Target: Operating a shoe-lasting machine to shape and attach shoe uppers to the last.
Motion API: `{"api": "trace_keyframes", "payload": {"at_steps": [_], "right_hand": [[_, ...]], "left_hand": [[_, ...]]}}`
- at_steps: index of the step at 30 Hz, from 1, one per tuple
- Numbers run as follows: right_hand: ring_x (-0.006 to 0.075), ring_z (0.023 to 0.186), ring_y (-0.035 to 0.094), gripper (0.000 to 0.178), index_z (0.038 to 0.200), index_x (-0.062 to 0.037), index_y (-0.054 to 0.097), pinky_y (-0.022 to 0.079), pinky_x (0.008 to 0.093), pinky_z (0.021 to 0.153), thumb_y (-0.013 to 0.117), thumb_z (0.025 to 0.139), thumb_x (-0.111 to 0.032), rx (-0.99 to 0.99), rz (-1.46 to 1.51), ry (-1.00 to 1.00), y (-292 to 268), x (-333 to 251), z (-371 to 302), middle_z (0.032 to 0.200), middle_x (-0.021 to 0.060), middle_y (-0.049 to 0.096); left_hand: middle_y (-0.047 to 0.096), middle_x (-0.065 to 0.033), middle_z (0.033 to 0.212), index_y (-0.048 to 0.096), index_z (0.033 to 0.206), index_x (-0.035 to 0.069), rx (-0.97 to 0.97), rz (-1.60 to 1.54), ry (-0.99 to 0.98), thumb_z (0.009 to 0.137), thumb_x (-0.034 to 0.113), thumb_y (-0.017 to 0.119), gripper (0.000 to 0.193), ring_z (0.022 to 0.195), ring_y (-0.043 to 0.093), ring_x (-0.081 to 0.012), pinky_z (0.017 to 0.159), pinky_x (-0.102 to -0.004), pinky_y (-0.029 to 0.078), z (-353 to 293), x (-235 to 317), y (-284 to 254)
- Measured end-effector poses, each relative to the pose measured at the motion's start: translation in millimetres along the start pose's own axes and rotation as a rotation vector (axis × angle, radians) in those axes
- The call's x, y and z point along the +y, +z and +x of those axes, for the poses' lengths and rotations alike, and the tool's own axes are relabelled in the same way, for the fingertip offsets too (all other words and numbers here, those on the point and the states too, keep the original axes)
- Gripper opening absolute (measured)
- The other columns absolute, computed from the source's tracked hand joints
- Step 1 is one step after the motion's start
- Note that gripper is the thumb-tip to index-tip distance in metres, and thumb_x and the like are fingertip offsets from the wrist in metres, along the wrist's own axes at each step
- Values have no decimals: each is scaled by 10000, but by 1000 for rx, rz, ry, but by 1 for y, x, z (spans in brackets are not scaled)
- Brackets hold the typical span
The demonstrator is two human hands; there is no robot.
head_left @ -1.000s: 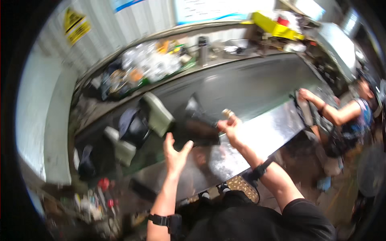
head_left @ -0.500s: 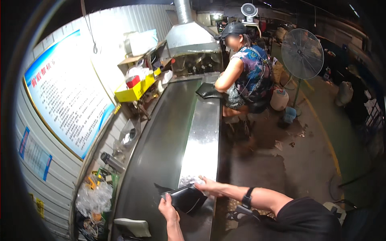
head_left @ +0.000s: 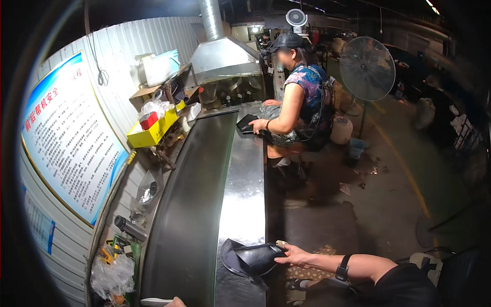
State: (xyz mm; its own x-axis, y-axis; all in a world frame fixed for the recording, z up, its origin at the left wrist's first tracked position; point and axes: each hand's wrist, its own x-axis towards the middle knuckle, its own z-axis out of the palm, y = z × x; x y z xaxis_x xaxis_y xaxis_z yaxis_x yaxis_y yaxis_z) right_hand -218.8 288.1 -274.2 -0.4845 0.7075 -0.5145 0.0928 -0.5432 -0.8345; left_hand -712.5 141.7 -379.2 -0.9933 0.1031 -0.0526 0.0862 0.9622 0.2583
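My right hand pinches the right edge of a black leather shoe upper, a curved piece with a flap at its left. The upper rests on the shiny metal strip of the bench, near its right edge. A pale cover sits on one fingertip of that hand. Only a small part of my left hand shows at the lower edge, beside a pale flat piece; its fingers are cut off from view. Farther up the bench, a co-worker's hand holds another black leather piece.
A dark belt runs along the metal strip towards a hooded machine. On the left stand a yellow box, a dark flask and clear plastic bags. A co-worker sits far right; a round fan stands behind.
My left hand has let go of the shoe upper and moved down to the lower edge. The upper has come rightward, held by my right hand alone. The view has shifted.
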Motion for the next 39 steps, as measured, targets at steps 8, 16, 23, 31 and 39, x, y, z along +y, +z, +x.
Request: {"api": "trace_keyframes", "payload": {"at_steps": [8,16,23,31,39], "right_hand": [[21,728,489,880,1554,-97,203,390,198,587,754,882,-232,16,-110,-165,-27,-36,-15,1005,-6,652],[23,659,473,514,1334,-124,493,371,220,515,735,899,-252,-117,-87,-175,-6,-51,5,852,-55,589],[227,986,641,274,1158,-87,599,525,449,878,558,968,-279,-99,539,69,-8,-47,32,1129,86,651],[204,673,547,224,800,-166,607,503,386,728,634,921,-354,-193,624,239,1,-40,75,733,-3,582],[115,960,614,348,1254,-75,605,493,286,830,643,930,-195,-163,157,-167,-2,-76,31,1107,-7,669]], "left_hand": [[420,-262,1388,414,1436,108,-102,29,152,556,395,871,1032,1278,420,-426,1078,-481,358,-30,3,-80],[381,-271,1416,406,1452,165,-247,96,168,514,389,880,1075,1293,400,-427,1076,-478,357,-100,-53,-139],[432,-213,1356,643,1117,142,240,-9,1021,470,308,781,682,1254,397,-387,986,-491,311,-241,-2,-223],[449,-55,1292,629,1186,276,511,-70,1299,710,458,739,522,1234,381,-240,958,-466,273,-345,2,-102],[715,-125,914,729,765,82,-433,-1092,671,834,306,721,234,822,682,-192,870,-365,456,-331,17,-130]]}}
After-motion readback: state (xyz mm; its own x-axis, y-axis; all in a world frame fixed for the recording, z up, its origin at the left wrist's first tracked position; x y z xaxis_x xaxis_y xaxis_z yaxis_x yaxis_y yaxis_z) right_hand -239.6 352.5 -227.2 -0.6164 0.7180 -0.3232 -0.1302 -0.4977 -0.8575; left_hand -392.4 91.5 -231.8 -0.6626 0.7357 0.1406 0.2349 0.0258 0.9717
